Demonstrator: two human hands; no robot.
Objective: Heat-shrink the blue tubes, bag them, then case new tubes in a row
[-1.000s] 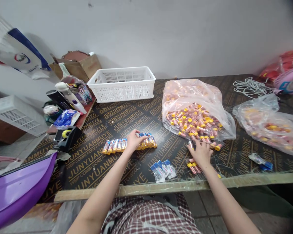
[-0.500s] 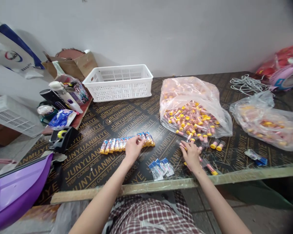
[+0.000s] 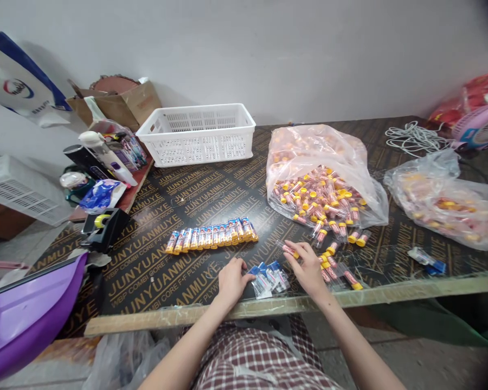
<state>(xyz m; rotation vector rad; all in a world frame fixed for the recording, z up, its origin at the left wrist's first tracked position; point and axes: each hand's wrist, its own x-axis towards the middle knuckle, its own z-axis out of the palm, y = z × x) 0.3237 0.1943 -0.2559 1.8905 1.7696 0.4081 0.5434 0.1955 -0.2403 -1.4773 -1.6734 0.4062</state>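
My left hand (image 3: 232, 280) is low over the table, thumb and forefinger apart, nothing seen between them. Its thumb reaches the left edge of a small pile of clear packets with blue tops (image 3: 268, 279). My right hand (image 3: 309, 268) pinches a small clear tube with pink contents and a yellow cap (image 3: 289, 249), just off the pile's upper right. Several more such tubes (image 3: 328, 265) lie beside and partly behind that hand. Beyond my left hand, a neat row of blue-and-orange wrapped tubes (image 3: 211, 236) lies side by side.
A large clear bag (image 3: 317, 143) spills many yellow-capped tubes toward me. Another filled bag (image 3: 451, 200) lies right, near a lone blue packet (image 3: 428, 261). A white basket (image 3: 205, 149) stands by the wall. At left are a tape dispenser (image 3: 106, 230) and purple dustpan-like object (image 3: 32, 325).
My left hand has left the row of wrapped tubes and come down toward me to the packets. My right hand has moved left from the loose tubes with one tube in its fingers.
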